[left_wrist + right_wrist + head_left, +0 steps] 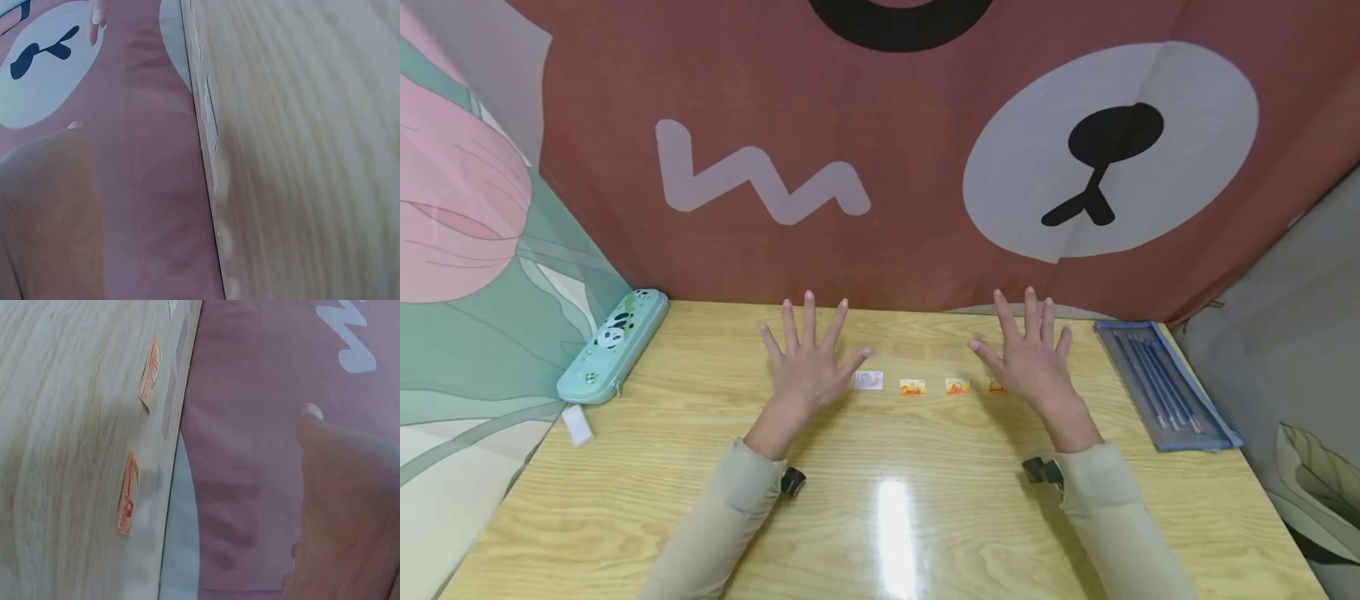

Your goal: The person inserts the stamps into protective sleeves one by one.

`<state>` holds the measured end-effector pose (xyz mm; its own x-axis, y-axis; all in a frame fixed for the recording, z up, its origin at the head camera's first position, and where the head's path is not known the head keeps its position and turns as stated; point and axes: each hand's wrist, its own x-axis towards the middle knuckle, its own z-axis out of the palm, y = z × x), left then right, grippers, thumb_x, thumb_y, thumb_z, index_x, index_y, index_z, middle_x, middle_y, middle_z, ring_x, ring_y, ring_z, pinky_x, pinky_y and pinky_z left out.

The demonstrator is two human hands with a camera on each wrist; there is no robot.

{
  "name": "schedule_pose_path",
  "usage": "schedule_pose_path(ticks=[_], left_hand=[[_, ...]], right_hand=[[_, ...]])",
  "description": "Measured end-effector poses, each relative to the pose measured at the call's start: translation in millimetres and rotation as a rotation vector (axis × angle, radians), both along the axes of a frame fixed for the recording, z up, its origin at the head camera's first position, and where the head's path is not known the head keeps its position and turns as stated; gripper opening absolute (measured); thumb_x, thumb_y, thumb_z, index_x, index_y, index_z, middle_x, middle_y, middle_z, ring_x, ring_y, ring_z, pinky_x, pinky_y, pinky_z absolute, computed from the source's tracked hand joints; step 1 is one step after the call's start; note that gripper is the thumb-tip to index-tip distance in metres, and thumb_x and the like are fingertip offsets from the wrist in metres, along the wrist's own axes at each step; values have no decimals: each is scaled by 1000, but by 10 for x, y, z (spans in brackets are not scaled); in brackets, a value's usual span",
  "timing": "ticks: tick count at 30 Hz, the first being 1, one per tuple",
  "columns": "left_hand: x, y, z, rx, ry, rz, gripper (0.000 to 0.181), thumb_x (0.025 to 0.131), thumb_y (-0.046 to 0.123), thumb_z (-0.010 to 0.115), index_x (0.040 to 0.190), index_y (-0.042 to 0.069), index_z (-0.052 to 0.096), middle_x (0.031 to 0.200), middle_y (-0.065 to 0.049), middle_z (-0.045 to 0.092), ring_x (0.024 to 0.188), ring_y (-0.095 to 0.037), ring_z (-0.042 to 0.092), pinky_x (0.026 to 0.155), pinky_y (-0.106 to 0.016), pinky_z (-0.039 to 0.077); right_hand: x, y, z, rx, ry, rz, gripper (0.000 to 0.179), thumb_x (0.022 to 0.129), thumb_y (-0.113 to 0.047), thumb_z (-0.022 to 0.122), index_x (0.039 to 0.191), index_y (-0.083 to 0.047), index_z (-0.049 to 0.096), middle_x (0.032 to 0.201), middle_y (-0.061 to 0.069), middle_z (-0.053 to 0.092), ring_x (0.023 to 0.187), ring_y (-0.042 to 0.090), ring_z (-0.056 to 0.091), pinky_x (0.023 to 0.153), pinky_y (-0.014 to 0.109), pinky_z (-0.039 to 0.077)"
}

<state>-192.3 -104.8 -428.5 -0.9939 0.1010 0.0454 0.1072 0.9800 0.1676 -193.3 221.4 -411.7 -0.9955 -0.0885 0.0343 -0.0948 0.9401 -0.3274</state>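
Note:
Both hands hover over the wooden table with fingers spread and nothing held. My left hand [806, 372] is left of a small pale purple stamp [869, 381], its thumb tip close above it in the head view. To the right lie two orange-yellow stamps [913, 387] [957, 387] in the same row. Another orange stamp [996, 386] is partly hidden behind my right hand [1034, 367]. In the right wrist view, the serrated edge of an orange stamp [127, 495] shows, with a second stamp [150, 374] beyond it.
A mint panda pencil case [613, 346] stands at the table's left edge, with a white eraser [577, 425] below it. On the right lies a blue-edged mesh pouch [1165, 387] holding several pens. A brown bear-print cloth [910, 167] hangs behind the table [955, 517].

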Motion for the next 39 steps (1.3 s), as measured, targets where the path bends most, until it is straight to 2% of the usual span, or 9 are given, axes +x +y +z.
schedule_pose_path(ticks=[8, 14, 18, 22, 26, 31, 34, 39], left_hand=[[-32, -100, -15, 72, -9, -44, 75, 96, 80, 23, 157, 51, -10, 172, -9, -8, 157, -41, -16, 118, -75, -11], [-73, -203, -28, 124, -61, -95, 76, 99, 74, 29, 158, 49, -12, 173, -10, -4, 157, -45, -5, 118, -78, -1], [-104, -277, -22, 176, -79, -122, 82, 101, 66, 41, 161, 43, -9, 172, -13, 0, 156, -48, 2, 117, -79, 4], [-116, -345, -14, 233, -79, -134, 86, 100, 58, 53, 161, 43, -5, 172, -14, 6, 156, -48, 7, 117, -79, 9], [-133, -390, -7, 276, -87, -143, 85, 99, 56, 57, 163, 41, 3, 171, -17, 11, 154, -52, 12, 118, -78, 12], [-161, -419, -26, 341, -103, -150, 80, 99, 55, 58, 163, 32, 17, 168, -21, 20, 152, -55, 16, 119, -75, 13], [-178, -418, -43, 384, -82, -175, 74, 99, 51, 61, 161, 25, 30, 164, -20, 30, 151, -49, 25, 121, -71, 20], [-214, -385, -49, 470, -54, -205, 64, 97, 45, 66, 153, 22, 46, 157, -8, 48, 147, -34, 42, 121, -55, 34]], right_hand=[[-37, 11, -63, -194, 18, 99, 84, 104, -57, 45, 164, -25, -5, 168, 26, -6, 153, 54, -5, 116, 79, 10], [-55, 24, -93, -294, 37, 108, 84, 104, -55, 46, 165, -17, 1, 167, 29, 9, 153, 53, 8, 116, 76, 19], [-57, 15, -107, -313, 47, 101, 83, 104, -54, 47, 164, -10, 11, 165, 28, 20, 151, 52, 19, 117, 73, 23], [-45, -23, -122, -335, 78, 110, 77, 104, -49, 53, 160, -5, 26, 156, 26, 40, 145, 48, 34, 116, 68, 30], [-29, -67, -140, -361, 121, 115, 69, 102, -44, 58, 156, -5, 38, 142, 24, 57, 129, 45, 52, 109, 64, 39], [-41, -117, -163, -439, 123, 129, 63, 100, -39, 64, 153, -9, 44, 133, 21, 64, 118, 40, 61, 100, 58, 50], [-48, -151, -178, -525, 76, 112, 63, 99, -38, 66, 153, -12, 44, 133, 20, 64, 122, 36, 61, 102, 54, 52], [-53, -202, -201, -614, 32, 65, 58, 97, -36, 69, 149, -15, 51, 129, 17, 67, 116, 30, 65, 100, 49, 55]])
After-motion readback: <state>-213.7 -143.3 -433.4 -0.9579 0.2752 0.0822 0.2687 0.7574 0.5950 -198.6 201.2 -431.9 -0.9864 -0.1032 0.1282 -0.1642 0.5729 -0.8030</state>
